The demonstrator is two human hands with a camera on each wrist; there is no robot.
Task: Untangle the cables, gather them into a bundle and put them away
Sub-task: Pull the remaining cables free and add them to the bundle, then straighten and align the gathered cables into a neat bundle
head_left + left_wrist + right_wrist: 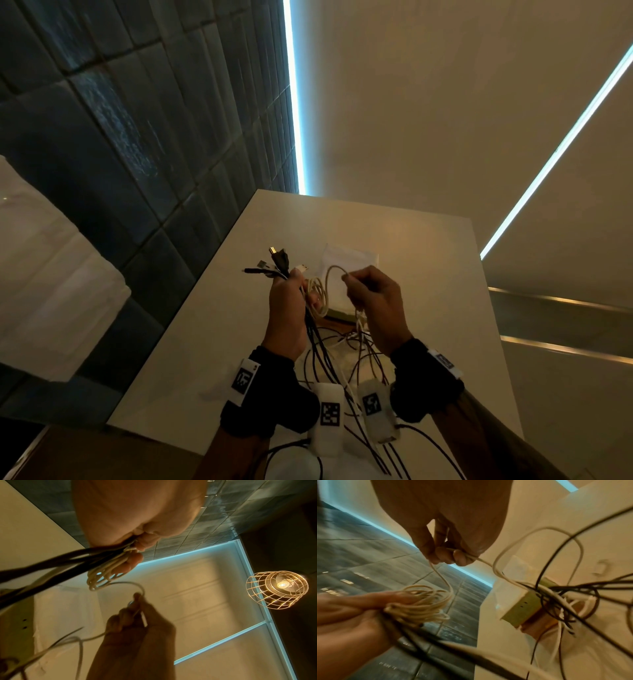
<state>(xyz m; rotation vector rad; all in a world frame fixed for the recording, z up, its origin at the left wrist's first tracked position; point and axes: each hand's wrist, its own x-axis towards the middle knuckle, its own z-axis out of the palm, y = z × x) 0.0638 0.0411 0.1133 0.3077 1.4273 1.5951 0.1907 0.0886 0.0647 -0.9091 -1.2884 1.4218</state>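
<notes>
My left hand [287,305] grips a bundle of black and white cables [317,337] above the white table [205,342]. Several plug ends [277,262] fan out above its fingers. A coil of cream cable [317,294] hangs at that hand, also seen as loops [101,577] in the left wrist view and as a coil [419,605] in the right wrist view. My right hand [373,298] pinches the free strand of the cream cable [334,274], which arcs over to the coil. Loose black and white cables [346,359] trail down in a tangle [559,599] below both hands.
A flat white box [349,262] lies on the table beyond my hands; a pale box [515,601] shows under the tangle. A dark tiled wall [120,154] runs along the left. A wire-cage lamp [276,589] hangs overhead. The table's right edge [489,325] drops off.
</notes>
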